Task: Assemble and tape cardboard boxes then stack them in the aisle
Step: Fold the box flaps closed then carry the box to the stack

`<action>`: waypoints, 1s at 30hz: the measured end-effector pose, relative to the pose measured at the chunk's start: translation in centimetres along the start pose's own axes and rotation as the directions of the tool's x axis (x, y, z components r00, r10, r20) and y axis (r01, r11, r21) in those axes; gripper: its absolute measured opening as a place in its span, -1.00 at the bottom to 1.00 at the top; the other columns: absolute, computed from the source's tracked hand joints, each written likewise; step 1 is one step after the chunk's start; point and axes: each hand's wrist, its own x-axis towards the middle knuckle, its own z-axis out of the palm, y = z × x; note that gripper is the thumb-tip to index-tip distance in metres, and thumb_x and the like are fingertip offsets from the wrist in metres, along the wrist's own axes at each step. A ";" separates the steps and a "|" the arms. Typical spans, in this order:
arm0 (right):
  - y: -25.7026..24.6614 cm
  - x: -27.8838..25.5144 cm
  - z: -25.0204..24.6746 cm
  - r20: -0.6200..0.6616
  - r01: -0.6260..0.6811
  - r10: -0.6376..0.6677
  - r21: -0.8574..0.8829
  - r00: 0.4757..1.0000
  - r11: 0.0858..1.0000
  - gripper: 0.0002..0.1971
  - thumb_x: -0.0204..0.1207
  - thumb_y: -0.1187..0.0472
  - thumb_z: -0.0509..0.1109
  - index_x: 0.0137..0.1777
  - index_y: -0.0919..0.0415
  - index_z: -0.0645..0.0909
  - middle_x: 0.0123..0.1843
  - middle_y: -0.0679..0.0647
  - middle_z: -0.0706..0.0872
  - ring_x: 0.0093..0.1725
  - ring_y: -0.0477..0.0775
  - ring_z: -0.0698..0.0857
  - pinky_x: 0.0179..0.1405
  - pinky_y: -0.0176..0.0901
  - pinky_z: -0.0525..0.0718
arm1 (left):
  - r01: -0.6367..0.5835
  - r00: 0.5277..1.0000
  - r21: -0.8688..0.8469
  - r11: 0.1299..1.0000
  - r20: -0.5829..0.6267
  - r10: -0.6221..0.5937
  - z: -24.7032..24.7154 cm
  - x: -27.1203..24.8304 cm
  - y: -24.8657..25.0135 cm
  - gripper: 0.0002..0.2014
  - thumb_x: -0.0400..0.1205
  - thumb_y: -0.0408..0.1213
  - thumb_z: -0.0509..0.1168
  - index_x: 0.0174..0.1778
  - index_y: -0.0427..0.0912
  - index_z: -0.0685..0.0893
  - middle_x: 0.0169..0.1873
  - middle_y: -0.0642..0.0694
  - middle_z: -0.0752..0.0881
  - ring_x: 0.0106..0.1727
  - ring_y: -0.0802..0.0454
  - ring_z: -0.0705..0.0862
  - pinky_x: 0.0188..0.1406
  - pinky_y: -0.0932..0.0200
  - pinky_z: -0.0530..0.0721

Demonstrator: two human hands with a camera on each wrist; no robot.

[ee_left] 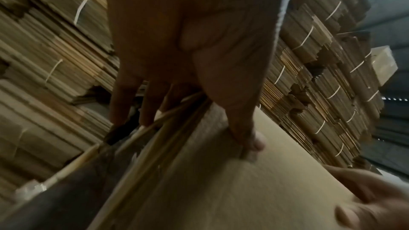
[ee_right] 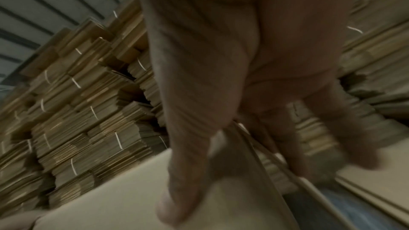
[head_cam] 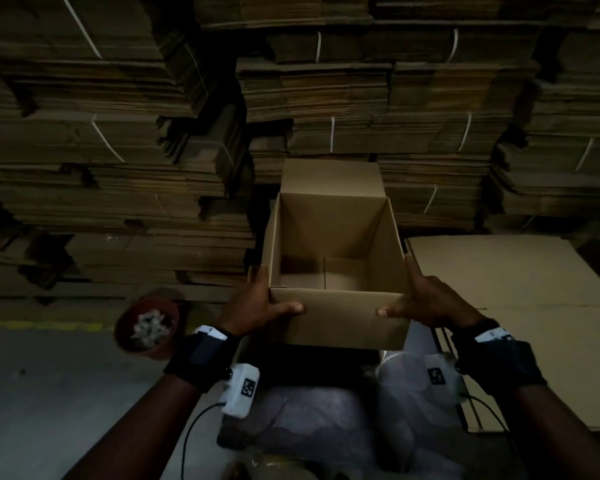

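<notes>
An open brown cardboard box (head_cam: 340, 233) is held in front of me, its top flaps spread and its bottom closed along a centre seam. My left hand (head_cam: 264, 303) grips the near left corner, thumb on the near flap (head_cam: 347, 327), fingers along the left side. My right hand (head_cam: 426, 299) grips the near right corner the same way. In the left wrist view my left hand's thumb (ee_left: 250, 139) presses the flap (ee_left: 232, 190) and the fingers (ee_left: 137, 104) lie past its edge. The right wrist view is blurred; my right hand's thumb (ee_right: 181, 190) lies on the cardboard (ee_right: 110, 198).
Strapped bundles of flat cardboard (head_cam: 118, 133) fill the wall ahead. Large flat sheets (head_cam: 534, 299) lie at the right. A round brown pot (head_cam: 146, 327) with whitish bits stands on the grey floor (head_cam: 49, 393) at the left. Pale plastic wrapping (head_cam: 361, 427) lies below the box.
</notes>
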 end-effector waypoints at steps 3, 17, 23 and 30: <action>-1.2 0.5 -1.0 0.038 -0.098 0.106 -0.175 0.994 0.980 0.26 0.36 -0.24 0.65 0.77 0.12 -0.18 0.58 0.35 0.48 0.45 0.37 0.58 0.37 0.18 0.62 | -0.003 0.998 -0.019 1.000 -0.062 0.002 1.1 -0.6 1.8 0.29 0.22 0.61 0.40 0.73 -0.03 0.05 0.60 -0.12 0.48 0.49 -0.15 0.59 0.39 -0.24 0.63; -15.4 3.2 2.9 0.158 0.409 -0.388 -0.126 0.908 0.904 -0.72 0.74 -0.04 0.30 0.00 0.15 0.69 -0.14 0.08 0.74 -0.13 0.13 0.72 -0.11 0.03 0.64 | 0.181 0.929 -0.071 0.981 -0.314 -0.194 1.3 -5.1 -0.1 0.05 0.52 0.51 0.20 0.77 -0.06 0.01 0.78 -0.20 -0.06 0.78 -0.17 -0.12 0.70 -0.34 0.10; -14.0 4.4 5.0 0.112 0.484 -0.478 -0.027 0.871 0.875 -0.70 0.68 -0.02 0.35 0.05 0.19 0.77 -0.10 0.01 0.84 -0.11 0.01 0.79 -0.03 0.13 0.75 | 0.284 0.890 -0.257 0.924 -0.288 -0.354 3.9 -6.7 -0.9 0.15 0.47 0.58 0.15 0.76 -0.20 0.04 0.74 -0.30 0.11 0.73 -0.27 0.14 0.62 -0.29 0.29; -12.2 0.9 -1.1 0.042 0.515 -0.527 0.161 0.849 0.842 -0.79 0.74 0.39 0.30 -0.03 0.19 0.74 -0.39 -0.25 0.77 -0.40 -0.40 0.62 -0.29 -0.47 0.51 | 0.179 0.965 -0.168 0.969 -0.160 -0.206 3.0 -3.3 5.3 -0.04 0.40 0.72 -0.02 0.19 -0.13 0.63 0.27 -0.29 0.69 0.30 -0.23 0.67 0.31 -0.20 0.64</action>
